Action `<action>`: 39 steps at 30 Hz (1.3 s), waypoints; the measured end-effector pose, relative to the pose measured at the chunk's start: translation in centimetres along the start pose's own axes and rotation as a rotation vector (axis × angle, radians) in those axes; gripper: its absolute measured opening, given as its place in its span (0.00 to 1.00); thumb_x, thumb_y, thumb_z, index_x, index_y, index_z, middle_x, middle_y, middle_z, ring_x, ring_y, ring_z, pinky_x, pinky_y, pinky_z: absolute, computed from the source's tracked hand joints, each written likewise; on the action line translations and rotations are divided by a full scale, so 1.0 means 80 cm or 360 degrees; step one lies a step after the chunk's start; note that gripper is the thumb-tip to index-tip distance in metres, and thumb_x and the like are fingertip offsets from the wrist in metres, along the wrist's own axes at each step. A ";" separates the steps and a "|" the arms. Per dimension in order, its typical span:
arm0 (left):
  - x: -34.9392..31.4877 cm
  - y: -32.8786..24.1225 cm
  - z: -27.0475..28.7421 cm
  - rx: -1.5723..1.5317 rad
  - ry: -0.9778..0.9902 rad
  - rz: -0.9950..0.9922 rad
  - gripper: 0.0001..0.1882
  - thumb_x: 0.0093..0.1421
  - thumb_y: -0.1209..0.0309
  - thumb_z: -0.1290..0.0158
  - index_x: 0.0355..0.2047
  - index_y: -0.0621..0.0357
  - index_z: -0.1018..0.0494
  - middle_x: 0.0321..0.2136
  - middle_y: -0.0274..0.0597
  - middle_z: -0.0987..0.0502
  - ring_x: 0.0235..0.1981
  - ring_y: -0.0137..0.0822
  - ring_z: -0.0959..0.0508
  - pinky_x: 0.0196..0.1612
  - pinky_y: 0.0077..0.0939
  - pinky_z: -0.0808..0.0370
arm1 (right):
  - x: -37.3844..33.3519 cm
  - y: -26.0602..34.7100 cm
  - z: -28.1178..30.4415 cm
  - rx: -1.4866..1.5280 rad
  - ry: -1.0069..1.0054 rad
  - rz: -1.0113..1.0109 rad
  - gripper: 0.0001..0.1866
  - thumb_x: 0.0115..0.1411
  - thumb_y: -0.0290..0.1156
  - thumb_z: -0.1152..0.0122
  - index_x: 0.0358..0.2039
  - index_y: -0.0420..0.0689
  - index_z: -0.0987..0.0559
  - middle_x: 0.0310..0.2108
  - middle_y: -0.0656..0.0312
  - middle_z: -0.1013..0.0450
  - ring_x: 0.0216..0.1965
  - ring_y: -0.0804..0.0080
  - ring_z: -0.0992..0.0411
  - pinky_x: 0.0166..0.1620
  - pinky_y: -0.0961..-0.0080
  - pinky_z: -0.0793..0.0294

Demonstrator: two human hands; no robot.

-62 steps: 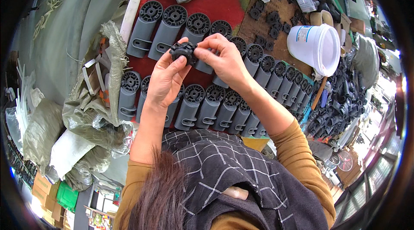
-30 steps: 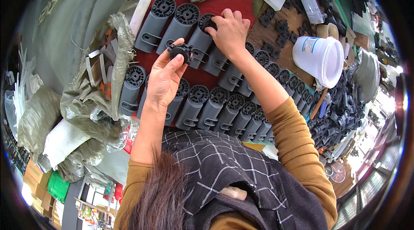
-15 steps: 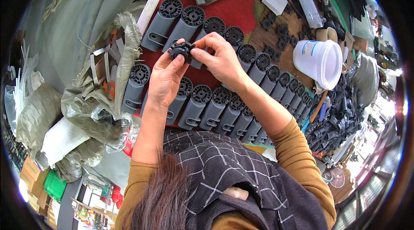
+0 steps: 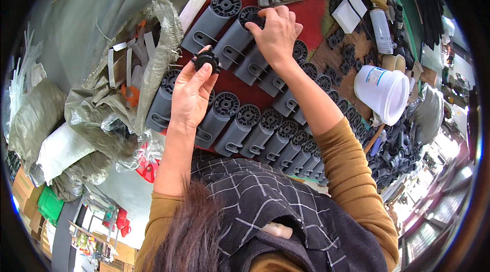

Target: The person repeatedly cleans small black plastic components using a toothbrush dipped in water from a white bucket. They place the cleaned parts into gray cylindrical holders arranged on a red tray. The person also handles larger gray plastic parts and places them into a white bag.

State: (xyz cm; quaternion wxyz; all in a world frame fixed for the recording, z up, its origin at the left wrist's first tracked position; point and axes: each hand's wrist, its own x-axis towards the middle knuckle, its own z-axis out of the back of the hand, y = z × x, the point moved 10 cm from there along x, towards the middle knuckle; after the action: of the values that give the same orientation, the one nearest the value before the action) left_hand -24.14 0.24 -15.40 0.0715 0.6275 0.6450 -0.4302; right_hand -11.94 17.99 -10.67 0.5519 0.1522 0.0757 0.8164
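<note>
The left hand (image 4: 191, 93) pinches a round, notched black part (image 4: 208, 61), above the left side of the tubes (image 4: 204, 31); a loose pinch might drop it. The right hand (image 4: 278, 34) curves over a far tube's wheel-like end (image 4: 249, 15); its grip I cannot tell. Sideways pushing could topple this smooth grey cylinder

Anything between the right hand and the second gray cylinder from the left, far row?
Nothing visible: the right hand is at the black top of that gray cylinder. The left hand, holding a black part, is off to the left.
</note>
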 end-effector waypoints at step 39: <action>0.012 -0.020 -0.009 0.0023 0.0032 -0.0123 0.17 0.61 0.78 0.48 0.51 0.57 0.29 0.43 0.35 0.23 0.41 0.25 0.22 0.46 0.19 0.23 | -0.020 -0.034 -0.005 0.0363 0.0099 -0.0244 0.25 0.42 0.43 0.27 0.40 0.46 0.22 0.37 0.62 0.30 0.44 0.63 0.33 0.45 0.64 0.38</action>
State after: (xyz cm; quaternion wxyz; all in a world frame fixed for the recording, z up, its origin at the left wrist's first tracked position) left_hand -25.41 1.64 -14.83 0.0438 0.6070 0.6662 -0.4309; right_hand -9.08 17.54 -12.10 0.5892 0.1822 0.1964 0.7623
